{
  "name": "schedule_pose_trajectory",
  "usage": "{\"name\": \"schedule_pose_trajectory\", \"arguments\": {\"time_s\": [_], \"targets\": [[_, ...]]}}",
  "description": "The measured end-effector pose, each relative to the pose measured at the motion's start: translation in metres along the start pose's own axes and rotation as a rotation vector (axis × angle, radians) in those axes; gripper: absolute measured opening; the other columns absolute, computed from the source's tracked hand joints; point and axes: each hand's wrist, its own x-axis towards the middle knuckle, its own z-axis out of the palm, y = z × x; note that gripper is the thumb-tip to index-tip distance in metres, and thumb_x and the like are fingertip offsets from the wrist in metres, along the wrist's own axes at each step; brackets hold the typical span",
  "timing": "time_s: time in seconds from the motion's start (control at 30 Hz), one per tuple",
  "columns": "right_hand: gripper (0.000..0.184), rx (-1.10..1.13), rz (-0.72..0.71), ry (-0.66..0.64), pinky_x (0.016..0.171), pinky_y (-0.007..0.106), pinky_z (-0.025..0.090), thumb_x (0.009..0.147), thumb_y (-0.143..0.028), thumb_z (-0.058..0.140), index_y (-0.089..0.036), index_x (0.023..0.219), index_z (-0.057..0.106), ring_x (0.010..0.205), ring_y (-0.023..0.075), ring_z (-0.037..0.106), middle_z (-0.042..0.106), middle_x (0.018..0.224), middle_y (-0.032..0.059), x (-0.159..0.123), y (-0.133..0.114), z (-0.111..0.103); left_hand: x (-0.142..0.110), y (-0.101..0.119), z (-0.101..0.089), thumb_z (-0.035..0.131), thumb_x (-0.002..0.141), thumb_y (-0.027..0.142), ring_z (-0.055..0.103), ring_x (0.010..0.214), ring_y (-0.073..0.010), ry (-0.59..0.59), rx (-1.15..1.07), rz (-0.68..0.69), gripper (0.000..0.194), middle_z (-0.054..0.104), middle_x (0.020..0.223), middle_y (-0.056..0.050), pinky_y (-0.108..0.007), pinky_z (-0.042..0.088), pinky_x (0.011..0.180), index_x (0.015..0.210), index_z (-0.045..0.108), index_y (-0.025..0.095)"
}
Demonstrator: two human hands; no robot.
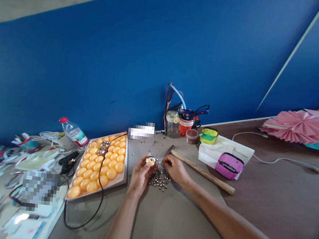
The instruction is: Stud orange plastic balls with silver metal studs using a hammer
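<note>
My left hand [139,176] grips a small orange ball [151,161] partly covered with shiny silver pieces, holding it up between thumb and fingers. Close by on the right, my right hand [177,169] has its fingers pinched together; whatever may be between them is too small to make out. A loose pile of small silver studs [159,182] lies on the table below and between both hands. To the left, a shallow box [126,165] holds rows of orange balls [111,173], with silver-covered balls [105,144] and a black cord on top of them.
A hammer [202,171] with a wooden handle lies right of my right hand. Behind it stand a glass jar [172,124], a red cup [185,128] and a small tub [192,136]. A purple pouch [229,166] sits at right. A bottle [75,133] leans at left.
</note>
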Motion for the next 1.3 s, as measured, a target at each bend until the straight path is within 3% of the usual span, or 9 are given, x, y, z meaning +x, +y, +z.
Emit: {"name": "schedule_pose_trajectory", "arguments": {"time_s": [0.1, 0.23, 0.37, 0.43, 0.53, 0.67, 0.83, 1.07, 1.3], "targets": [[0.006, 0.035, 0.001, 0.02, 0.061, 0.025, 0.039, 0.068, -0.018, 0.051, -0.018, 0.068, 0.057, 0.063, 0.0139, 0.053, 0.061, 0.066, 0.0005, 0.001, 0.002, 0.001, 0.0, 0.0, 0.0, 0.071, 0.067, 0.027, 0.064, 0.081, -0.0181, 0.003, 0.003, 0.001, 0.042, 0.067, 0.089, -0.003, -0.035, 0.047, 0.081, 0.107, 0.059, 0.021], [0.005, 0.247, 0.053, 0.01, 0.054, 0.023, 0.037, 0.069, -0.022, 0.053, -0.018, 0.071, 0.053, 0.053, 0.0109, 0.049, 0.055, 0.057, -0.0035, 0.001, -0.006, 0.002, 0.0, -0.001, 0.0, 0.071, 0.067, 0.027, 0.064, 0.081, -0.0178, -0.003, -0.009, 0.001, 0.041, 0.066, 0.089, -0.003, -0.036, 0.046, 0.083, 0.106, 0.06, 0.021], [0.016, 0.527, 0.145, -0.157, 0.046, 0.021, 0.03, 0.07, -0.032, 0.057, -0.016, 0.07, 0.054, 0.043, 0.0067, 0.04, 0.048, 0.05, -0.0066, -0.003, -0.02, -0.001, 0.0, -0.001, 0.0, 0.07, 0.067, 0.026, 0.063, 0.081, -0.016, -0.006, -0.02, 0.008, 0.038, 0.066, 0.088, -0.002, -0.036, 0.046, 0.084, 0.104, 0.061, 0.021], [0.019, 0.657, 0.165, -0.236, 0.048, 0.02, 0.033, 0.068, -0.033, 0.06, -0.015, 0.075, 0.056, 0.045, 0.0067, 0.045, 0.054, 0.056, -0.0047, -0.006, -0.025, -0.001, 0.0, -0.001, 0.0, 0.07, 0.068, 0.025, 0.062, 0.081, -0.0152, -0.007, -0.013, 0.015, 0.037, 0.066, 0.088, -0.002, -0.034, 0.046, 0.083, 0.104, 0.061, 0.021], [0.022, 0.737, 0.179, -0.255, 0.05, 0.021, 0.035, 0.066, -0.031, 0.062, -0.016, 0.079, 0.054, 0.047, 0.007, 0.049, 0.06, 0.065, -0.0025, -0.009, -0.029, 0.0, 0.0, -0.001, 0.001, 0.069, 0.069, 0.025, 0.061, 0.079, -0.014, -0.021, 0.002, 0.024, 0.036, 0.066, 0.088, -0.002, -0.032, 0.046, 0.081, 0.104, 0.061, 0.021], [0.018, 0.689, 0.172, -0.219, 0.046, 0.02, 0.031, 0.067, -0.031, 0.059, -0.017, 0.074, 0.051, 0.043, 0.0056, 0.043, 0.058, 0.061, -0.004, -0.009, -0.027, 0.003, -0.001, -0.002, 0.003, 0.068, 0.069, 0.023, 0.06, 0.081, -0.0141, -0.029, 0.036, 0.026, 0.036, 0.065, 0.092, -0.003, -0.032, 0.046, 0.081, 0.105, 0.06, 0.02], [0.014, 0.56, 0.182, -0.165, 0.044, 0.019, 0.024, 0.065, -0.028, 0.058, -0.016, 0.072, 0.054, 0.043, 0.0046, 0.033, 0.044, 0.052, -0.008, -0.007, -0.019, 0.006, -0.002, -0.005, 0.003, 0.068, 0.07, 0.026, 0.059, 0.091, -0.0176, -0.029, 0.115, 0.042, 0.038, 0.063, 0.102, -0.004, -0.035, 0.045, 0.086, 0.106, 0.059, 0.02], [0.012, 0.505, 0.194, -0.174, 0.044, 0.02, 0.025, 0.067, -0.027, 0.056, -0.017, 0.074, 0.055, 0.044, 0.0054, 0.035, 0.045, 0.054, -0.0073, -0.006, -0.012, 0.008, -0.002, -0.01, 0.0, 0.069, 0.067, 0.033, 0.057, 0.099, -0.0222, 0.022, 0.277, 0.064, 0.047, 0.061, 0.11, -0.009, -0.035, 0.044, 0.087, 0.11, 0.058, 0.019], [0.011, 0.51, 0.145, -0.237, 0.048, 0.02, 0.03, 0.067, -0.026, 0.056, -0.016, 0.071, 0.055, 0.046, 0.0061, 0.041, 0.048, 0.055, -0.0065, -0.007, -0.018, 0.001, -0.003, -0.008, 0.002, 0.067, 0.069, 0.033, 0.058, 0.096, -0.0218, -0.002, 0.255, 0.052, 0.045, 0.061, 0.11, -0.009, -0.036, 0.045, 0.085, 0.111, 0.057, 0.019]]}}
